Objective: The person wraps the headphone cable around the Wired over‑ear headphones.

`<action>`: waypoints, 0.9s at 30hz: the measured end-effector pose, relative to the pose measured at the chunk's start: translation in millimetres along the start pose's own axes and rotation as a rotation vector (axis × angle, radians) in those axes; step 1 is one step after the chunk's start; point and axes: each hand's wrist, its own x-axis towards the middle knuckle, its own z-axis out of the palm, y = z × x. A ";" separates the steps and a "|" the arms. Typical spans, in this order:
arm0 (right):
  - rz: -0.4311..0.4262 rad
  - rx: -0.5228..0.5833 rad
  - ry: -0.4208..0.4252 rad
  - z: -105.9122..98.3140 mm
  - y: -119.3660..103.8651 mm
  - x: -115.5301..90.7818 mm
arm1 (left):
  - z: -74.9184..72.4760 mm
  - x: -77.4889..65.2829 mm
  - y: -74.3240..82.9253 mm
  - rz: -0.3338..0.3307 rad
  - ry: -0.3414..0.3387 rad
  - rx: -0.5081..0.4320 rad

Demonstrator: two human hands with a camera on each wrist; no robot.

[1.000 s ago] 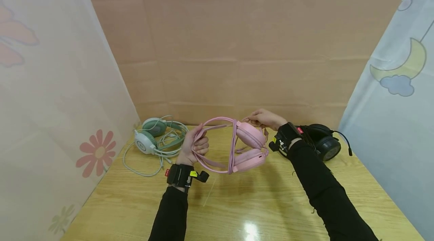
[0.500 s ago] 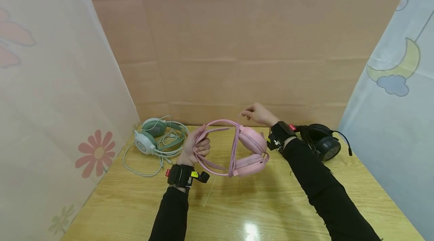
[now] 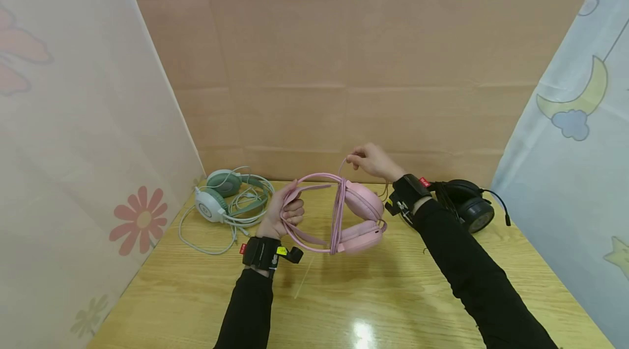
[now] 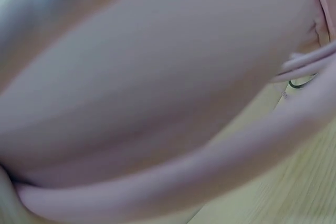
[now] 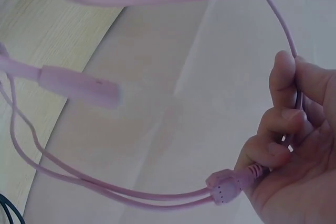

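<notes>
Pink headphones (image 3: pixel 362 200) are held above the table, ear cups pointing right. My left hand (image 3: pixel 282 211) grips the top of their headband, which fills much of the left wrist view as a blurred band (image 4: pixel 157 72). Several turns of pink cable (image 3: pixel 338 218) wrap across the headband just beside the ear cups. Up behind the ear cups, my right hand (image 3: pixel 372 162) pinches the loose cable between thumb and index finger. In the right wrist view, the cable's Y-shaped splitter (image 5: pixel 226 186) sits by the curled lower fingers, and a pink microphone tip (image 5: pixel 81 86) shows at left.
White and green headphones (image 3: pixel 211 204) with a coiled cable lie at the back left of the wooden table (image 3: pixel 196 300). A black headset (image 3: pixel 474 210) with a microphone boom lies at the back right, partly behind my right forearm. A brown paper wall (image 3: pixel 314 65) stands behind.
My right hand has moved up and a little left, drawing the cable over the top of the pink headphones. The ear cups have tilted slightly; my left hand stays in place.
</notes>
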 end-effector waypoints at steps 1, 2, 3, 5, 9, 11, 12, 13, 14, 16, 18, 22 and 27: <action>-0.005 -0.004 0.001 -1.0 -1.3 -0.6 | -0.2 -0.2 0.2 0.006 0.011 -0.001; -0.010 -0.008 0.003 -1.9 -2.3 -1.3 | -0.3 -0.2 0.5 0.014 0.022 0.000; -0.013 -0.013 0.003 -2.8 -3.2 -2.1 | -0.1 -0.3 0.7 0.020 0.033 -0.001; -0.009 -0.015 0.002 -4.0 -4.5 -3.6 | -0.1 -0.3 1.1 0.028 0.054 -0.002; 0.001 -0.015 -0.008 -4.2 -4.1 -5.7 | 0.3 0.3 1.4 0.040 0.111 0.011; -0.008 -0.031 -0.017 -3.7 -4.1 -6.7 | 0.7 0.2 1.7 0.051 0.153 0.027; -0.017 -0.044 -0.022 -3.5 -4.3 -7.3 | 1.0 0.1 1.8 0.057 0.173 0.036; -0.027 -0.057 -0.025 -3.2 -4.9 -7.9 | 1.4 0.0 2.0 0.062 0.196 0.043; -0.033 -0.067 -0.028 -3.1 -5.8 -8.7 | 1.6 -0.1 2.1 0.067 0.215 0.051; -0.046 -0.082 -0.031 -2.5 -8.4 -9.8 | 1.5 -0.2 2.3 0.073 0.246 0.062; -0.051 -0.081 -0.030 -1.5 -11.7 -10.5 | 1.1 0.0 2.2 0.075 0.262 0.069; -0.057 -0.063 -0.031 2.5 -18.8 -10.6 | -0.2 0.3 1.3 0.076 0.277 0.082; -0.090 -0.072 -0.037 7.2 -25.9 -10.9 | 0.6 0.9 -0.3 0.124 0.331 0.089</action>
